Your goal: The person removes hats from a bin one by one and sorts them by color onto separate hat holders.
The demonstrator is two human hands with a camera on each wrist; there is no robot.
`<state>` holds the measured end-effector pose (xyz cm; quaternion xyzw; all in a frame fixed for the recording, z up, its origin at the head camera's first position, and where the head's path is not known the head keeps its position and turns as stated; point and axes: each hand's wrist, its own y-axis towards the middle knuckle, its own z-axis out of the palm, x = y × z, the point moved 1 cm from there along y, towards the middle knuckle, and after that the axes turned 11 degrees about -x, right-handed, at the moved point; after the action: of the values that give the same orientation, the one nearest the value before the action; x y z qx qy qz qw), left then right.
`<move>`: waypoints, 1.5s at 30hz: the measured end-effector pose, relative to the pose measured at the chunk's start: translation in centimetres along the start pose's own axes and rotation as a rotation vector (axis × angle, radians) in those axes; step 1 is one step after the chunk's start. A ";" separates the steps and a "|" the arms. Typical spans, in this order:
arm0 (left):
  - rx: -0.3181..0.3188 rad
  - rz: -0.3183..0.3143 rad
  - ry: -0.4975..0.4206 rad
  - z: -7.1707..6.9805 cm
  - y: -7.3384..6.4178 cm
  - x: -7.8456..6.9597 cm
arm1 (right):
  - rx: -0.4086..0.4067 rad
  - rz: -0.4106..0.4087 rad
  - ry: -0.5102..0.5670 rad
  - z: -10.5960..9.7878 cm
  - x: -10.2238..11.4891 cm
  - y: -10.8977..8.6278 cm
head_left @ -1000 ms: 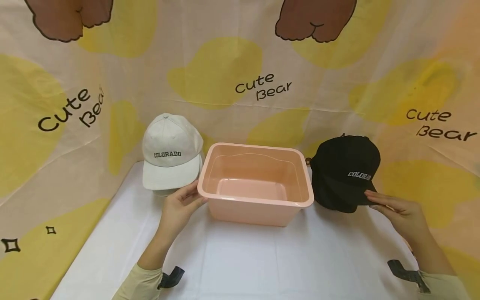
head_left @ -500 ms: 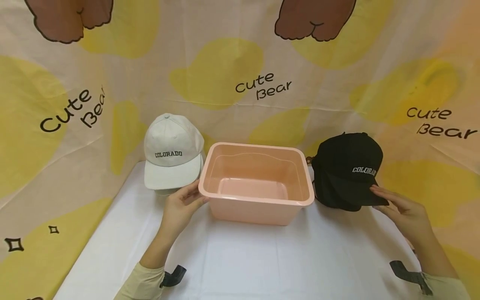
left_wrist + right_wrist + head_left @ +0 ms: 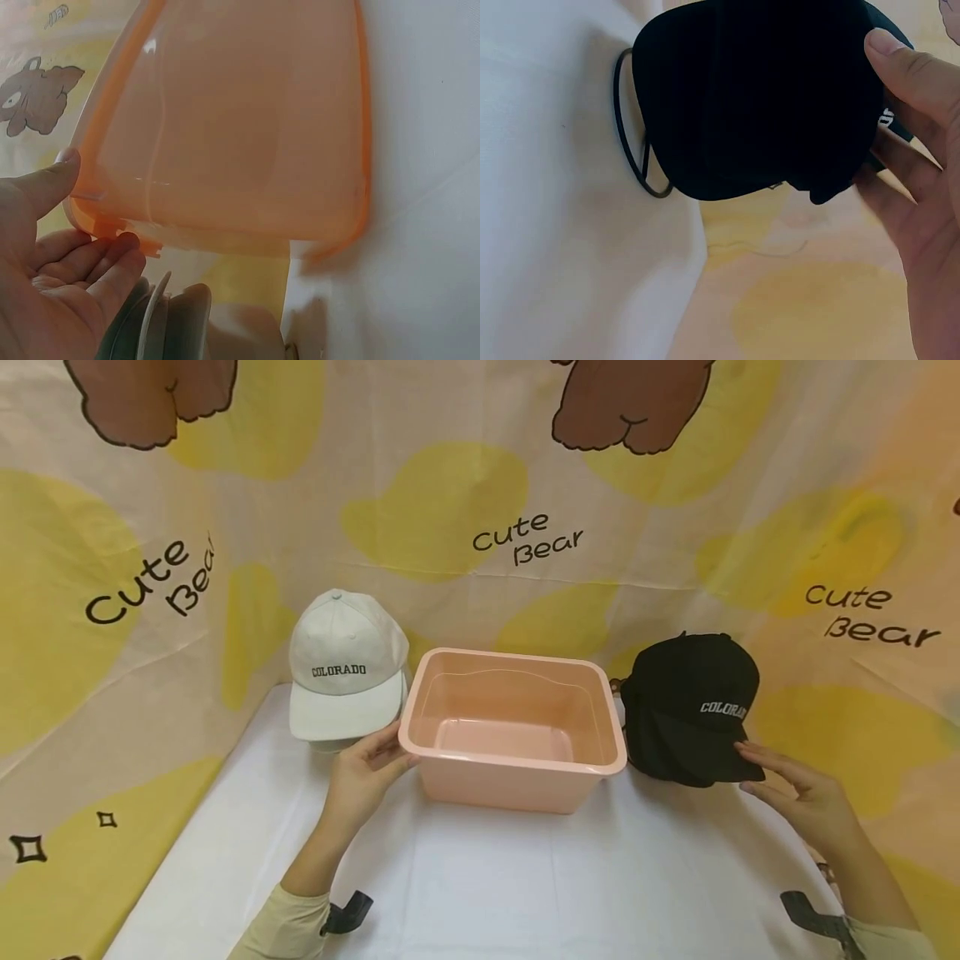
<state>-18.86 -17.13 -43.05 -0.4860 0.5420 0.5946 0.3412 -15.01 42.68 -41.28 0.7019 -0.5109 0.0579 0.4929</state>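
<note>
A pink plastic bin (image 3: 498,789) stands in the middle of the table. My left hand (image 3: 360,785) holds its near left corner, thumb and fingers on either side of the rim in the left wrist view. To the right is a black cap (image 3: 686,672) lettered "COLORADO", over another black brim (image 3: 679,97). My right hand (image 3: 813,802) pinches the front edge of the upper cap's brim, thumb on one face and fingers on the other. White caps (image 3: 348,639) sit stacked left of the bin, close behind my left hand.
A black wire ring (image 3: 618,112) shows under the black caps in the right wrist view. A white cloth (image 3: 480,893) covers the table. Behind and at both sides hangs a printed curtain (image 3: 450,510) with bears and yellow patches.
The upper black cap's brim rose slightly and shifted right with my right hand, then came back down and left. My left hand and the bin have stayed in place.
</note>
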 end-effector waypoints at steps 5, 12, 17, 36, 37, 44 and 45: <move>0.010 0.013 0.002 0.0 0.0 0.0 | -0.031 0.027 -0.010 0.2 0.3 -0.1; 0.023 0.033 0.015 0.0 0.3 -0.2 | -0.076 0.070 -0.119 -0.1 0.9 0.6; 0.061 0.040 0.025 -0.1 0.6 -0.6 | -0.102 0.140 -0.212 -0.1 2.1 0.7; 0.115 0.014 0.083 -1.7 1.3 -1.4 | -0.134 0.063 -0.121 4.1 7.8 3.7; 0.120 0.018 0.088 -1.8 1.4 -1.5 | -0.117 0.057 -0.121 4.3 8.1 3.7; 0.143 0.064 0.165 -2.9 1.9 -2.4 | -0.059 -0.014 -0.100 5.7 9.3 4.2; 0.147 0.070 0.192 -3.1 2.0 -2.5 | -0.057 -0.021 -0.100 5.9 9.4 4.3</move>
<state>-19.35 -20.24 -39.81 -0.4954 0.6309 0.5154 0.3015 -16.37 32.08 -36.04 0.6950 -0.5288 0.0028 0.4872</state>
